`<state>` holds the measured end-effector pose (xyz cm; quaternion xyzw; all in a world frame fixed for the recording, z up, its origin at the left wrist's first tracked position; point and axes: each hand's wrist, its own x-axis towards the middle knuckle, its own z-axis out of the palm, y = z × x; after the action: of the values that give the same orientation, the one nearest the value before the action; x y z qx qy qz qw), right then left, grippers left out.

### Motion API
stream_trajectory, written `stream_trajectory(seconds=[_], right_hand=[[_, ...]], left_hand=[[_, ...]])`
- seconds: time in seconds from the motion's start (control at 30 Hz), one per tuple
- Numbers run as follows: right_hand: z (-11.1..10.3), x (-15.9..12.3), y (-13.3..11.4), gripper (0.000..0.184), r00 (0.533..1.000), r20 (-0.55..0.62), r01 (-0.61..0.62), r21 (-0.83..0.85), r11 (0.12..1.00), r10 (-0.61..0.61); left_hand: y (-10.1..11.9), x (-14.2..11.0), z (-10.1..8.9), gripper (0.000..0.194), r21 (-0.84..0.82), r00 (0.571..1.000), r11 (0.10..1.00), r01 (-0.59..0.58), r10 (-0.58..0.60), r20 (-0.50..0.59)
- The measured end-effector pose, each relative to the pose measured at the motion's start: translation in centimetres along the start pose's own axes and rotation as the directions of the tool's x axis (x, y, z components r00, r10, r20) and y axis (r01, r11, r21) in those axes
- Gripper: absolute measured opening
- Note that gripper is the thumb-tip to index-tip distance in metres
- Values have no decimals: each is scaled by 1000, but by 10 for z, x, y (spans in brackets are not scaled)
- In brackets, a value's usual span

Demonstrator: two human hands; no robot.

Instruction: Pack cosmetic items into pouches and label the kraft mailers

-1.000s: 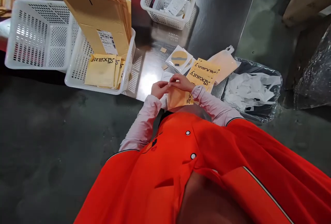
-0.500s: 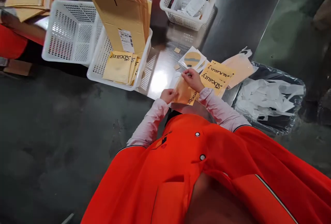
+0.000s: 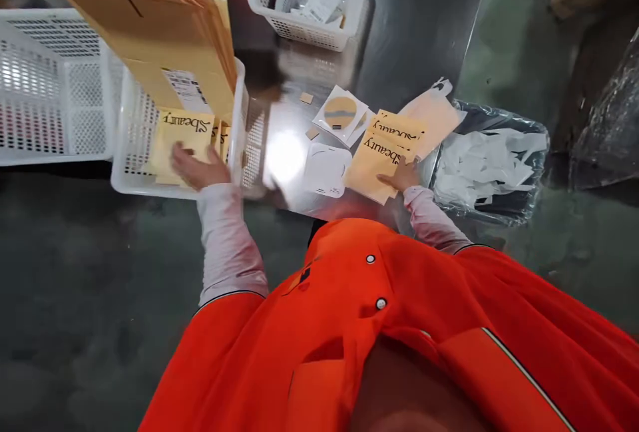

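Note:
In the head view my left hand (image 3: pixel 200 167) reaches into a white perforated basket (image 3: pixel 150 182), its fingers apart. Just under it stand small yellow envelopes (image 3: pixel 187 127) with black "beauty" lettering. Tall kraft mailers (image 3: pixel 164 52), the front one with a printed label, lean behind them. My right hand (image 3: pixel 403 176) lies with fingers spread on the right edge of a pile of yellow "beauty" envelopes (image 3: pixel 367 166) on the metal table. Left of that pile is a white card or sleeve (image 3: pixel 325 171), with white squares bearing a round gold print (image 3: pixel 340 112) above it.
Another white basket (image 3: pixel 84 92) stands at the left. A further basket (image 3: pixel 309 32) at the back holds packets. On the right, white plastic bags (image 3: pixel 486 166) lie on a black plastic-wrapped stack, beside a bag with peach contents (image 3: pixel 432 116). Small tan squares (image 3: pixel 306 97) dot the table.
My left hand has moved left from the table to the basket; the yellow envelope both hands held is out of them. My right hand has shifted onto the envelope pile. The view has turned left.

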<state>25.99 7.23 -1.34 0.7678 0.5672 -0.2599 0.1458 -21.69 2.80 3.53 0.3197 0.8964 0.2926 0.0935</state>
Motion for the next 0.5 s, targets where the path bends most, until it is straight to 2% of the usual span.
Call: stream_trajectory(seconds=[0.03, 0.07, 0.1, 0.13, 0.17, 0.23, 0.3, 0.37, 0.43, 0.5], right_hand=[[7, -6, -1, 120, 999, -3, -39, -34, 999, 39], [14, -11, -3, 125, 998, -21, -60, -48, 997, 59], [19, -15, -5, 128, 997, -43, -69, -48, 996, 67], [23, -17, -6, 129, 996, -58, -74, -38, 997, 72], [25, -17, -6, 128, 995, -62, -79, -23, 997, 77], [24, -16, -1, 123, 993, -70, -98, -9, 995, 97], [17, -11, 2, 118, 989, -124, -86, -16, 996, 83], [6, 1, -4, 110, 981, -195, 22, -8, 1000, -23], [-5, 23, -27, 92, 957, -219, 205, 35, 978, -192], [-16, 52, -64, 74, 921, -215, 349, 86, 933, -324]], left_hand=[[21, -22, 23, 45, 6, 991, 1000, 16, -16, 136], [41, -46, 48, 48, 24, 947, 1000, 18, -25, 320], [59, -70, 73, 58, 73, 886, 997, 33, -63, 459], [71, -91, 95, 68, 135, 835, 990, 30, -99, 542], [78, -107, 114, 73, 194, 806, 981, 0, -115, 581], [76, -122, 138, 77, 267, 804, 963, -38, -130, 581], [59, -115, 147, 69, 270, 796, 963, -18, -149, 586], [40, -96, 147, 56, 216, 765, 975, 42, -170, 621], [27, -80, 142, 49, 159, 756, 983, 89, -170, 632], [24, -73, 136, 45, 103, 768, 989, 108, -149, 623]])
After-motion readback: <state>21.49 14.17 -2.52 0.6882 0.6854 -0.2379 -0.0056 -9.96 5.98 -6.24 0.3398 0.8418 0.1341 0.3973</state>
